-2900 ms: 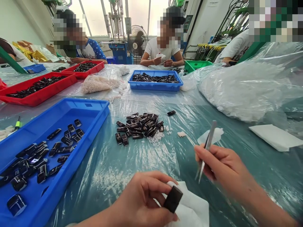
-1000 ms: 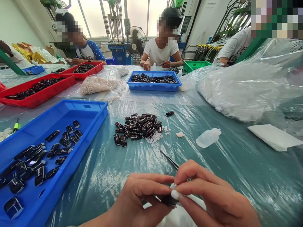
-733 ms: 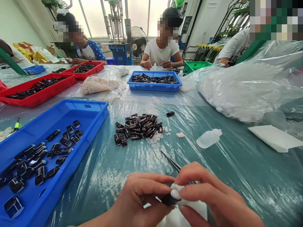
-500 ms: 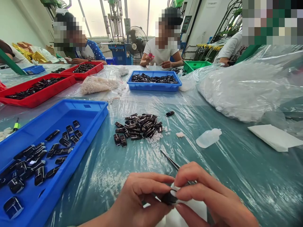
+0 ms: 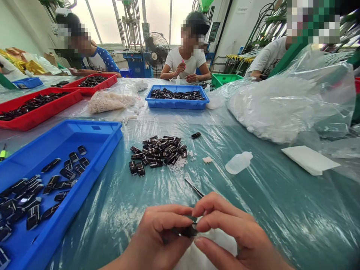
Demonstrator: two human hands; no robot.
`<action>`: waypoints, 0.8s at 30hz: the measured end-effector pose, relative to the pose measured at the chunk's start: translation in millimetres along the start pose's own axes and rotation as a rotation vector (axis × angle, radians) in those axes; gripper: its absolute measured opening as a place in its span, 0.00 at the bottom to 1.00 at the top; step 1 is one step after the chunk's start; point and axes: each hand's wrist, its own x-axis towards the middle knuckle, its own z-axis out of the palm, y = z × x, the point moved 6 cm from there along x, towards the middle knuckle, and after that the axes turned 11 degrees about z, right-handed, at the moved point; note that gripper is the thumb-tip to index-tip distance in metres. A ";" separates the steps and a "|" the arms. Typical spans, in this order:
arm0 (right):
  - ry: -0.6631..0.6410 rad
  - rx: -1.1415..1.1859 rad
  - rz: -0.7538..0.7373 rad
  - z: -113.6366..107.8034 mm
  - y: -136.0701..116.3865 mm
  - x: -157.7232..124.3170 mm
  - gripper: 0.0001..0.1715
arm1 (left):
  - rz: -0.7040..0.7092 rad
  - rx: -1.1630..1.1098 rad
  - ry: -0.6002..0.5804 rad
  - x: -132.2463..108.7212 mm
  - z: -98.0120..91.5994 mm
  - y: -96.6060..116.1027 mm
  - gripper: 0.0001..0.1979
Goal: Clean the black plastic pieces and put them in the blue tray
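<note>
Low in the view, a small glossy black plastic piece [image 5: 188, 230] is pinched between the fingers and thumb of my left hand [image 5: 160, 236]. My right hand [image 5: 230, 232] closes its thumb and fingertips on the right end of that piece, and the fingers partly cover it. A pair of dark tweezers [image 5: 194, 188] points away from behind my right fingers; whether it lies on the table or is tucked in the hand, I cannot tell. Beneath both hands is a white sheet or cloth [image 5: 218, 243]. Beyond them, a pile of similar black pieces [image 5: 157, 150] lies beside white crumbs [image 5: 177, 165].
A large blue tray [image 5: 92, 187] with black pieces stands at left. A translucent squeeze bottle [image 5: 239, 163] lies right of the pile, near folded white paper [image 5: 311, 159]. Farther back are a smaller blue tray [image 5: 177, 104], red trays [image 5: 42, 118], a big plastic bag [image 5: 270, 105] and several co-workers.
The camera view has turned slightly right, so the table things sit farther left. My hands remain together on the black piece, its white end now less visible. The co-worker opposite has raised a hand slightly.
</note>
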 end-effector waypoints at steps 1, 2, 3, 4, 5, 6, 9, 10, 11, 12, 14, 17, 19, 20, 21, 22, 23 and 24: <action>0.058 -0.060 -0.023 -6.0 1.1 0.7 0.09 | -0.028 -0.010 0.015 -1.6 -1.0 -2.9 0.08; 0.160 -0.136 -0.039 -15.9 3.3 2.0 0.12 | -0.075 -0.034 0.032 -3.6 -1.9 -6.8 0.07; 0.300 -0.211 -0.047 -29.5 6.7 3.4 0.15 | -0.133 -0.069 0.057 -5.8 -3.1 -11.0 0.07; 0.473 -0.281 -0.043 -45.8 11.6 4.0 0.18 | -0.195 -0.114 0.091 -8.1 -4.6 -15.0 0.07; 0.642 -0.302 -0.001 -63.3 20.4 4.2 0.21 | -0.251 -0.162 0.123 -10.0 -5.8 -18.3 0.06; 0.766 -0.274 0.055 -79.2 32.3 4.8 0.27 | -0.303 -0.205 0.146 -11.4 -6.7 -20.7 0.05; 0.717 -0.186 0.530 -104.3 92.4 15.9 0.45 | -0.400 -0.275 0.123 -11.7 -6.0 -22.3 0.03; 0.659 -0.168 0.593 -106.6 106.7 19.3 0.48 | -0.414 -0.289 0.104 -10.9 -5.5 -21.6 0.03; 0.591 -0.154 0.628 -106.2 118.3 22.7 0.47 | -0.422 -0.302 0.093 -10.0 -5.3 -20.7 0.03; 0.514 -0.136 0.644 -103.3 127.1 25.8 0.42 | -0.429 -0.316 0.089 -9.1 -5.3 -20.0 0.03; 0.385 -0.116 0.626 -94.5 134.9 30.6 0.27 | -0.438 -0.349 0.085 -7.9 -4.7 -18.8 0.03; 0.310 -0.139 0.548 -82.9 126.3 33.1 0.15 | -0.434 -0.398 0.043 -6.9 -1.0 -17.1 0.04; 0.315 -0.185 0.476 -77.4 110.5 32.4 0.15 | -0.422 -0.437 0.017 -6.8 1.8 -16.5 0.05; 0.318 -0.206 0.439 -74.4 100.9 31.5 0.16 | -0.419 -0.458 0.008 -7.0 3.2 -16.7 0.05; 0.322 -0.230 0.387 -71.1 89.7 30.4 0.16 | -0.413 -0.482 0.001 -7.1 4.6 -17.1 0.05; 0.319 -0.251 0.325 -67.0 77.7 29.2 0.15 | -0.406 -0.510 -0.005 -7.2 6.0 -17.7 0.05; 0.308 -0.277 0.236 -61.9 64.4 28.0 0.16 | -0.397 -0.540 -0.014 -7.1 7.6 -18.2 0.05; 0.302 -0.340 0.082 -55.9 47.4 25.9 0.17 | -0.384 -0.566 -0.026 -6.7 9.2 -18.4 0.06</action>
